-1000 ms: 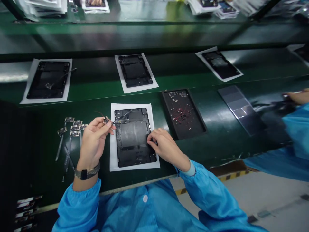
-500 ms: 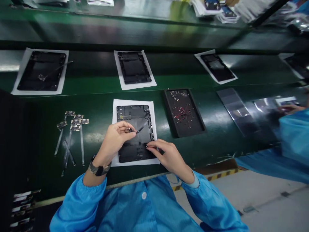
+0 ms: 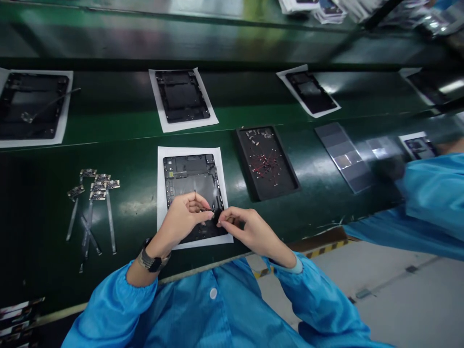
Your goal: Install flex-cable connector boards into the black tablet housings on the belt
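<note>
A black tablet back housing [image 3: 188, 181] lies on a white paper sheet [image 3: 161, 193] right in front of me. Over its lower half, my left hand [image 3: 181, 218] pinches a small circuit board [image 3: 207, 210] between thumb and fingertips. A dark flat cable [image 3: 217, 186] runs along the housing's right side, close to that board. Close by on the right, my right hand [image 3: 252, 229] has thumb and index finger pressed together at the housing's right edge. A tiny pale speck shows at those fingertips, too small to name.
Several circuit boards with ribbon cables [image 3: 97, 188] lie at left. To the right stands a black tray [image 3: 290, 169] of small red-wired parts. More tablet housings [image 3: 183, 96] on paper line the back strip. A co-worker's blue sleeve [image 3: 431, 193] reaches in at right, near clear plastic sheets [image 3: 344, 159].
My left hand has brought the circuit board down and right, nearer to my right hand. My right hand stays pinched by the housing's right edge. The whole view has shifted slightly.
</note>
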`<action>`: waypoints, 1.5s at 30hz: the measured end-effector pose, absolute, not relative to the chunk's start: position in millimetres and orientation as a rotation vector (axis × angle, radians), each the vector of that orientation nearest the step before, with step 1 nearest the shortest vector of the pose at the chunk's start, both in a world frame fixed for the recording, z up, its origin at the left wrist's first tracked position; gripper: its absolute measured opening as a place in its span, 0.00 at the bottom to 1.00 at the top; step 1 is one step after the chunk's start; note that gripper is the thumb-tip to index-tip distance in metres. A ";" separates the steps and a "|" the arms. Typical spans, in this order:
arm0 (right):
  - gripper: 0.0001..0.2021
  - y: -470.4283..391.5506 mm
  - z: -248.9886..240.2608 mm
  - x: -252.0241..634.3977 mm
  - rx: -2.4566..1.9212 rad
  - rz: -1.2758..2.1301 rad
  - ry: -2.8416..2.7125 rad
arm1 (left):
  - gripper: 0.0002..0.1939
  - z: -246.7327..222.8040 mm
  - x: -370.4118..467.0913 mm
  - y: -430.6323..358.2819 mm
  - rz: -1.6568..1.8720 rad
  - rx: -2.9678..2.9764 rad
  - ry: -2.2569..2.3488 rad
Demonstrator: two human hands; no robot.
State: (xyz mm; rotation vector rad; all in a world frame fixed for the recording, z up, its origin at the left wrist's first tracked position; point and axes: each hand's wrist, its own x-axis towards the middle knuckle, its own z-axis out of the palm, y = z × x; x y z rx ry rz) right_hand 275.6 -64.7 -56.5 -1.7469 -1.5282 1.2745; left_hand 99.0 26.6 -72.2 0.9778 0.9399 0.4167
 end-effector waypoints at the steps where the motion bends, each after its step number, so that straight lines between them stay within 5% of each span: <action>1: 0.05 -63.8 -55.6 276.2 -1.720 1.338 -1.469 | 0.10 -73.1 100.2 24.8 0.406 0.971 0.940; 27: 0.05 -52.9 -56.0 284.0 -1.546 1.743 -1.232 | 0.08 -66.4 101.1 23.7 0.185 1.064 0.980; 45: 0.05 -58.4 -61.6 281.7 -1.568 1.651 -1.221 | 0.09 -69.3 99.3 21.1 0.184 1.104 0.971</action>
